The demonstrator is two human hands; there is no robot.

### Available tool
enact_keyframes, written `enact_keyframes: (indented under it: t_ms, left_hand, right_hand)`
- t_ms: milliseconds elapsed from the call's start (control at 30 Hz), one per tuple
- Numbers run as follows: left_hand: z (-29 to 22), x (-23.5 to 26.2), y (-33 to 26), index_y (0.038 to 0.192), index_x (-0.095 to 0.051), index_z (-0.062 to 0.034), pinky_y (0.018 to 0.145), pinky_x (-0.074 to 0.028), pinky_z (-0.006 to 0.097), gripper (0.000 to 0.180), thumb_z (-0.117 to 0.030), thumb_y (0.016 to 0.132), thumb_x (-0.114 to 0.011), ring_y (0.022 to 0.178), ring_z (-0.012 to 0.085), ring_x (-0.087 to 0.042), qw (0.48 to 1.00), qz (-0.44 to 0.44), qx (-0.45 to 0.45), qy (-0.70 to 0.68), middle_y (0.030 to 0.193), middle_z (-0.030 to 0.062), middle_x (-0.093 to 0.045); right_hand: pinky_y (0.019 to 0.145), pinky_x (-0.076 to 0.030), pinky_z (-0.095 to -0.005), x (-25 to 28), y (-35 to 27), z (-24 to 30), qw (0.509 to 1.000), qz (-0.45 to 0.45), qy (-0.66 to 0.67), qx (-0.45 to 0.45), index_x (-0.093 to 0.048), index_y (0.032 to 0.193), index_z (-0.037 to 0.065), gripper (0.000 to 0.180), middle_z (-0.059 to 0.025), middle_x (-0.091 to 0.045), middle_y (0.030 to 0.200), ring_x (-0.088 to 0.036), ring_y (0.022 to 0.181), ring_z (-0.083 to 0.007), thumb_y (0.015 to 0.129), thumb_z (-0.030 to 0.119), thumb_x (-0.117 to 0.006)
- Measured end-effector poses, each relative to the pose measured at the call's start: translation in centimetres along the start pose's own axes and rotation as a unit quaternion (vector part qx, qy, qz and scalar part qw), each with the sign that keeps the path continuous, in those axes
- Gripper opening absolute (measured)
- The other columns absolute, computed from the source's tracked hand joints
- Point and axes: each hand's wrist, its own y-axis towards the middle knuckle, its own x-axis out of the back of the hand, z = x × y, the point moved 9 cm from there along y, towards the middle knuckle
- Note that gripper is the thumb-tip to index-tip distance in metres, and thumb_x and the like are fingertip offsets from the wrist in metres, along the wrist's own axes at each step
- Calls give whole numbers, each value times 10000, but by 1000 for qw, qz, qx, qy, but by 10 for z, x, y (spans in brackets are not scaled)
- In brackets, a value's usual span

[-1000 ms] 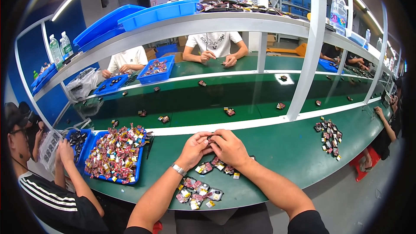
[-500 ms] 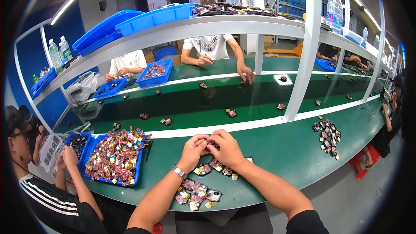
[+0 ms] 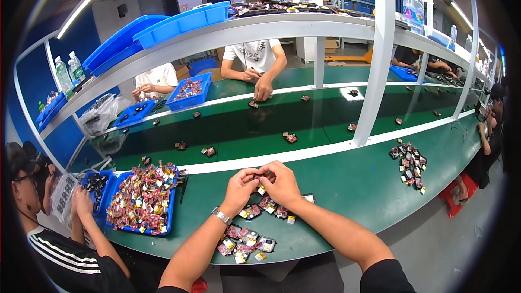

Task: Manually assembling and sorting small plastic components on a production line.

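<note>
My left hand (image 3: 240, 187), with a metal watch (image 3: 221, 215) at its wrist, meets my right hand (image 3: 281, 184) above the green bench. Fingertips of both pinch a small electronic assembly (image 3: 261, 190), mostly hidden by the fingers; a white-and-yellow piece of it shows below them. Just under my hands lie several black-cased assemblies (image 3: 266, 203) with reddish boards and silver-and-yellow battery cells. A second cluster of assemblies (image 3: 245, 243) sits by the bench's near edge, right of my left forearm.
A blue tray (image 3: 172, 211) heaped with reddish boards stands left, beside a blue bin of black parts (image 3: 96, 189). More assemblies (image 3: 411, 167) lie at right. Beyond a white rail (image 3: 244, 163) runs a green belt (image 3: 233, 130) with scattered units. A co-worker (image 3: 70, 249) sits at left.
The view has shifted slightly. My hands stay together, and the white-and-yellow piece now shows below my fingers. The co-worker opposite has moved a hand leftward to a unit on the belt.
</note>
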Motion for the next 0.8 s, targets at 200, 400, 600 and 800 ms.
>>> enact_keyframes:
  t_ms: [200,400,600,800]
  left_hand:
    - [-7,7,-2,1238,-493,10,779,-546,239,328,13,916,-551,957,136,-637,999,-41,-10,-30,1157,124,-628]
    - [-13,30,1,1216,-466,44,828,-574,322,307,19,916,-523,995,252,-657,991,-126,-47,-14,1174,197,-607]
    - [1,24,9,1080,-569,53,787,-562,279,180,11,912,-523,935,191,-660,997,-71,-25,3,1081,148,-647]
    - [-4,23,7,1051,-592,32,772,-563,280,158,7,919,-509,904,176,-665,995,-54,-39,79,1034,127,-661]
  right_hand:
    - [681,-551,-271,0,9,-16,999,-2,23,-26,-654,908,3,121,-93,-657,915,-678,759,-161,790,11,-679]
    - [688,-515,-285,22,67,-98,977,-90,-5,-193,-690,880,18,198,-80,-704,845,-651,738,-139,759,139,-790]
    - [782,-525,-385,5,111,-129,976,-27,-165,-142,-702,863,75,137,-133,-679,835,-665,805,-274,750,136,-749]
    - [880,-484,-442,66,105,-95,897,-126,-421,-53,-631,1051,46,375,-152,-596,1071,-563,1052,-337,745,224,-756]
